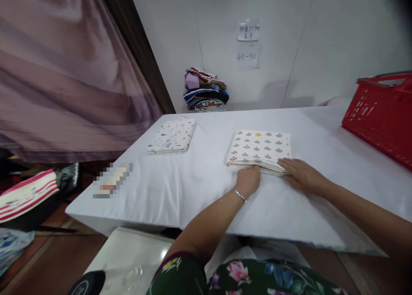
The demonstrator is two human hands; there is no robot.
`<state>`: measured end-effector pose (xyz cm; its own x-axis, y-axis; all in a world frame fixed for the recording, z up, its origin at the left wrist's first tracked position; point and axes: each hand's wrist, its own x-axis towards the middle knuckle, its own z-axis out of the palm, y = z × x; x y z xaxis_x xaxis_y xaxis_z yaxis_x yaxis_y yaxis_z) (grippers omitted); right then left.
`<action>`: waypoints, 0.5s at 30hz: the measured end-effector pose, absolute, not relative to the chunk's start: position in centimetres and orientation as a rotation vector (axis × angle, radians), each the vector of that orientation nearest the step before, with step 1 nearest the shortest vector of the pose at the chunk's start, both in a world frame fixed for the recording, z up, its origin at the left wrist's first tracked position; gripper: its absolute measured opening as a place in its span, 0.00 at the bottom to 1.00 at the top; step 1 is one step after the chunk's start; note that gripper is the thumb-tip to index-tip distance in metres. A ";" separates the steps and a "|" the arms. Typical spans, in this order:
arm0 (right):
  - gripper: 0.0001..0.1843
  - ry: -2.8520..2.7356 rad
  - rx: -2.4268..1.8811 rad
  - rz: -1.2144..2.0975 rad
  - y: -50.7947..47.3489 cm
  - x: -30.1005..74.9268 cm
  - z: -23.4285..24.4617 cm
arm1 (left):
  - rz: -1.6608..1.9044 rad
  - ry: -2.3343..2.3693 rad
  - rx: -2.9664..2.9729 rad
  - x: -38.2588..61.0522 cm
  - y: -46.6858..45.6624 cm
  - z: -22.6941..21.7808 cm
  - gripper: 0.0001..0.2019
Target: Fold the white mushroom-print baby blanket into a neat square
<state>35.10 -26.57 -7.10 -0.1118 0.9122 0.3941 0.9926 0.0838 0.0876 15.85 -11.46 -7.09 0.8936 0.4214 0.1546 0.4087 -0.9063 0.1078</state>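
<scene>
A white folded cloth (262,145) with rows of grey duck-like prints, a yellow one and a red one lies on the table before me. My left hand (248,180), a silver bracelet at its wrist, is curled closed at the cloth's near edge, its fingertips partly hidden against the layers. Fingers stretched out, my right hand (302,174) rests on the near right corner of the same cloth. Farther left, a second folded white cloth (174,135) with small dark prints lies flat, apart from both hands.
A white-covered table (206,179) spans the view. On its right stands a red basket (383,119). Behind the table is a stack of folded fabrics (206,91) by the wall. A blurred-out item (113,180) lies at the left edge. A white stool (128,252) stands below.
</scene>
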 end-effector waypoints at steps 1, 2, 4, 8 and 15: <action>0.27 -2.117 -1.942 -0.465 -26.5 35.2 -7.0 | 0.258 0.694 2.982 15.5 -11.1 -7.1 0.11; 0.26 -2.110 -1.975 -0.438 -26.4 35.2 -6.9 | 0.247 0.725 2.979 15.2 -10.7 -7.1 0.11; 0.25 -2.095 -2.046 -0.400 -26.2 34.9 -6.6 | 0.221 0.767 2.973 14.6 -10.1 -7.1 0.11; 0.26 -2.034 -2.109 -0.401 -24.9 33.0 -5.4 | 0.209 0.804 2.972 13.8 -9.3 -7.0 0.11; 0.22 -2.070 -2.034 -0.269 -20.3 29.6 -4.4 | 0.223 0.860 2.993 13.1 -8.4 -7.1 0.11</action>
